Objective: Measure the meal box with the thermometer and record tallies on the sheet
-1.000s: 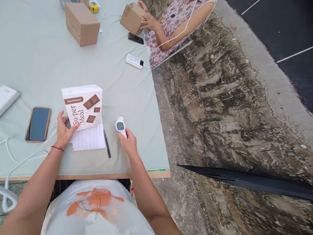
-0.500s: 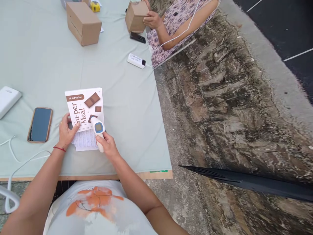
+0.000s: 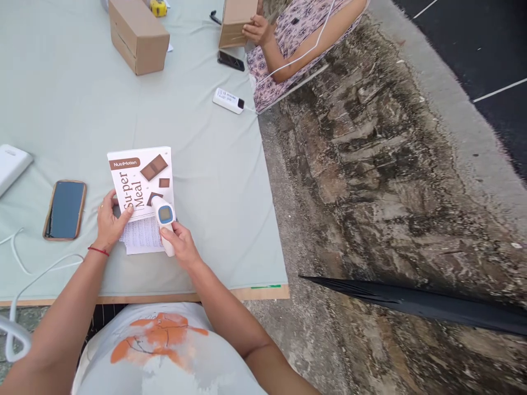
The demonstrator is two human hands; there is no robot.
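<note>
My left hand [image 3: 112, 222] is closed on the lower left edge of a white box [image 3: 144, 181] printed "NutriMotion Su-per Meal" with chocolate pieces, its thumb on the front. Below the box's lower edge a printed leaflet [image 3: 142, 238] sticks out, lying on the cloth. In my right hand [image 3: 182, 243] is a white infrared thermometer [image 3: 167, 219] with a blue-rimmed screen. Its head overlaps the lower right part of the box; whether the two touch I cannot tell. Left of my left hand lies a phone [image 3: 65, 210] in a brown case.
A pale green cloth [image 3: 197, 164] covers the table. A white power bank [image 3: 12, 167] and white cable [image 3: 53, 266] lie at left. Farther back are a cardboard box [image 3: 140, 41], yellow tape measure [image 3: 158, 7], dark phone [image 3: 231, 60] and white device [image 3: 228, 101]. Another person's hand [image 3: 257, 30] holds a carton [image 3: 239, 21].
The other person's carton has tilted and shifted right, uncovering a dark object behind it. My hands, the white box and the thermometer keep the same arrangement; the whole view has shifted slightly.
</note>
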